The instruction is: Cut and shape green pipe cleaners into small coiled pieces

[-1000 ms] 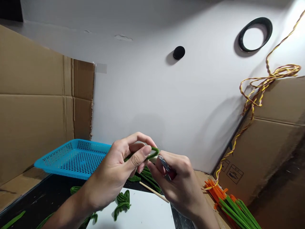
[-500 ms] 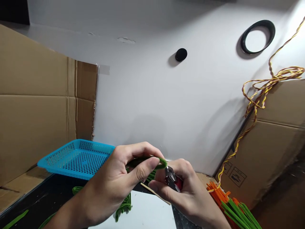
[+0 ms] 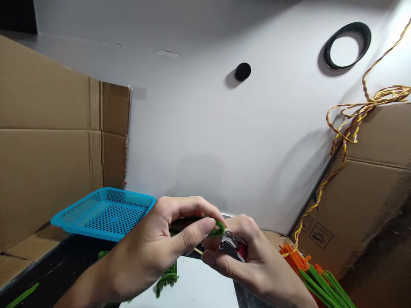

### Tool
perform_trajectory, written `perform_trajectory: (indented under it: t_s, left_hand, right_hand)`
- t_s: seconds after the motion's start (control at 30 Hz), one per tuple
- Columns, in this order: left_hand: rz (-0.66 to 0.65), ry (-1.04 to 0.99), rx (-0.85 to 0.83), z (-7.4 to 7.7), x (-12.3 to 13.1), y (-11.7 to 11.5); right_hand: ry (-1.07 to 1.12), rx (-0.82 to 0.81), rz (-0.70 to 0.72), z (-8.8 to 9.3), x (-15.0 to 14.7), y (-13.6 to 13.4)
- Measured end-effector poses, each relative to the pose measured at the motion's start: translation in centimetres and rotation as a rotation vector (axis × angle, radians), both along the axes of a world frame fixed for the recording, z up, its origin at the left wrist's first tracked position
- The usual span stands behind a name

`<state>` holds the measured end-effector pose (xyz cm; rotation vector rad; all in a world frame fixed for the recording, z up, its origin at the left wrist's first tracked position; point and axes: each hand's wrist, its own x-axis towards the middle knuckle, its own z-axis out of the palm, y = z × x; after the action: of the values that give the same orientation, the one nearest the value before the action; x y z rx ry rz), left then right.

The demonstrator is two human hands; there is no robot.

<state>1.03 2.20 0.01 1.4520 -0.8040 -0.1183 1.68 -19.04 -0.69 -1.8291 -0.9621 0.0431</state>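
My left hand (image 3: 141, 261) pinches a bent green pipe cleaner (image 3: 219, 229) between thumb and fingers, its looped end poking out past the fingertips. Closed around small pliers (image 3: 240, 249) with metal jaws and a red handle is my right hand (image 3: 257, 265). The jaws meet the end of the pipe cleaner; whether they grip it is too small to tell. Below the hands, green pipe cleaner pieces (image 3: 168, 277) lie on a white board (image 3: 205, 284). A thin wooden stick (image 3: 198, 251) shows partly between the hands.
A blue perforated basket (image 3: 64, 220) stands at the left. Orange pipe cleaners (image 3: 293, 255) and green pipe cleaners (image 3: 327, 286) are bunched at lower right. Cardboard panels (image 3: 48, 162) flank the white wall (image 3: 199, 128). A twisted yellow-brown cord (image 3: 337, 171) hangs on the right.
The pliers have turned slightly and their jaws have dipped lower in my right hand. Both hands have come closer together, hiding more of the stick. My left hand keeps its pinch.
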Motion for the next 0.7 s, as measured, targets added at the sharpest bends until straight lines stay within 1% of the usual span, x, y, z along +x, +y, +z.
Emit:
perform_trajectory:
  t_s: [0.2, 0.3, 0.4, 0.53, 0.7]
  left_hand:
    - [-0.099, 0.039, -0.034, 0.43, -0.26, 0.11]
    - [-0.133, 0.059, -0.054, 0.59, -0.49, 0.23]
    - [-0.17, 0.065, -0.066, 0.65, -0.58, 0.32]
    - [-0.163, 0.062, -0.066, 0.74, -0.67, 0.36]
    - [-0.163, 0.086, -0.057, 0.8, -0.79, 0.42]
  right_hand:
    - [0.052, 0.036, 0.084, -0.34, 0.16, -0.2]
    - [0.029, 0.063, 0.123, -0.68, 0.34, -0.19]
    - [-0.001, 0.095, 0.13, -0.93, 0.52, -0.07]
    - [-0.038, 0.148, 0.158, -0.77, 0.54, 0.09]
    - [-0.094, 0.098, 0.159, -0.38, 0.22, 0.02]
